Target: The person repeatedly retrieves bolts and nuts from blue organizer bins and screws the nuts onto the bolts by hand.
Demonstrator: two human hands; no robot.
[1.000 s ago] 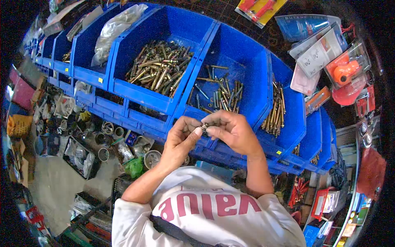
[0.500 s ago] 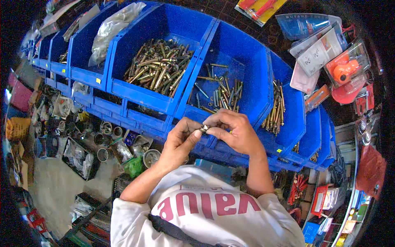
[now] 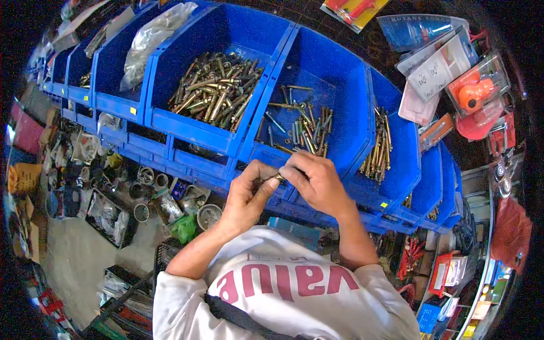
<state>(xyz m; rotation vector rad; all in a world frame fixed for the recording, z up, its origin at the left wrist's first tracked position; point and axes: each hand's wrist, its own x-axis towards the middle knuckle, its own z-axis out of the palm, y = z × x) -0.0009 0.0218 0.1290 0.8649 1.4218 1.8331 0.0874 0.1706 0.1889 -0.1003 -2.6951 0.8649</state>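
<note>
My left hand [image 3: 247, 194] pinches a small, shiny metal piece [image 3: 280, 178] between thumb and fingertips, in front of the blue bins. It looks like a piece of hardware, mostly covered by the fingers, so its exact kind is unclear. My right hand [image 3: 318, 182] meets it from the other side, thumb and fingers closed at the same piece. Just beyond both hands, a blue bin [image 3: 345, 116] holds loose bolts [image 3: 309, 127] scattered over its floor. To its left, another bin holds a thick heap of bolts [image 3: 218, 90].
Farther right, long bolts [image 3: 378, 150] stand in a narrower bin. A clear plastic bag [image 3: 148, 48] hangs over a bin at the left. Blister packs [image 3: 436, 73] pile up at the upper right. Below left, a black crate [image 3: 107, 218] sits on the floor.
My right fingers have shifted over the metal piece, covering more of it. The left hand stays in nearly the same place.
</note>
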